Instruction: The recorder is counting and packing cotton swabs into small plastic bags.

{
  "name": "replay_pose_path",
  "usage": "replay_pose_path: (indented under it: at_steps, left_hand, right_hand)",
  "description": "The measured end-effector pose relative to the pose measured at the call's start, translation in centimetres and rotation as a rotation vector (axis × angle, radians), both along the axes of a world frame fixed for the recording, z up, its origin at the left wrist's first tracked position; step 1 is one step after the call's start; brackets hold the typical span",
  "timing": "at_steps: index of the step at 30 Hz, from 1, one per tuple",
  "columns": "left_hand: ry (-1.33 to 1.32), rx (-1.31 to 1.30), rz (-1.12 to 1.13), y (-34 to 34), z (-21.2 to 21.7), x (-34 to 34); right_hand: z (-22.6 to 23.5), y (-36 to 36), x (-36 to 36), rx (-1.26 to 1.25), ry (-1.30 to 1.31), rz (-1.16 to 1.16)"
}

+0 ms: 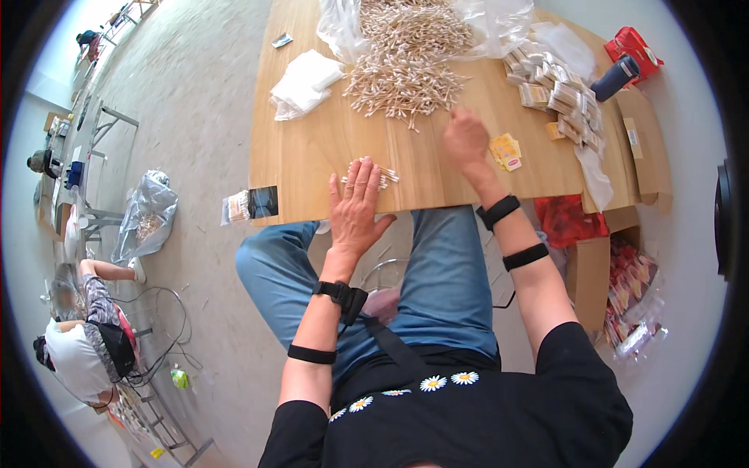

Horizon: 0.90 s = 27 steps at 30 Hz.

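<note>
Swabs fanned beneath one grip, a loose heap ahead of the other

Left grip lies flat near the close edge of the counter, fingers stretched out and thumb held away. Under its fingertips, and showing on both sides of them, is a small batch of cotton swabs. A flat palm probably suits such light sticks, keeping them from rolling and lying roughly side by side.

Right grip is raised ahead and to the right, fingers curled inward. Blur hides the tips, so I cannot tell whether they pinch anything. The large heap of loose swabs sits just beyond it, between folds of clear plastic sheeting that likely stop it from spreading sideways.

Just right of the right grip lie yellow cards, perhaps put there so that this grip finds them with little travel. Farther right, filled packets are piled, apparently out of the working space, with a dark bottle beside them. Ahead and to the left of the left grip, flat clear bags are stacked, well apart from the heap and so presumably easy to pick from.
</note>
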<state>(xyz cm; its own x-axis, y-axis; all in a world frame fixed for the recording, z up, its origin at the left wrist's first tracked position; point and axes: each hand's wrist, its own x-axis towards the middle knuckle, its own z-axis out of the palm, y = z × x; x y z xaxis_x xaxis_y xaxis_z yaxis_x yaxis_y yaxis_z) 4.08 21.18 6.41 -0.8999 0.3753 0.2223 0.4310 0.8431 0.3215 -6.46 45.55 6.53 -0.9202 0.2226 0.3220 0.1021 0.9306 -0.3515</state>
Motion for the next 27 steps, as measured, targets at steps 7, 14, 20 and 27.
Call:
replay_pose_path:
  at_steps: [7, 14, 20, 27]
  left_hand:
    - [0.004, -0.013, 0.009, -0.1, -0.1, 0.1]
    - [0.023, -0.029, 0.009, -0.1, -0.1, 0.0]
    - [0.022, -0.027, -0.010, 0.1, -0.3, 0.0]
    - [-0.034, 0.022, -0.041, -0.8, 0.2, 0.1]
  right_hand:
    - [-1.5, 3.2, 0.5, 0.118, -0.143, -0.087]
    - [-0.7, -5.2, 4.5, 0.010, -0.057, 0.139]
    - [-0.1, -10.9, 4.4, -0.117, -0.120, 0.343]
    - [0.6, -8.4, 5.5, -0.257, -0.057, 0.399]
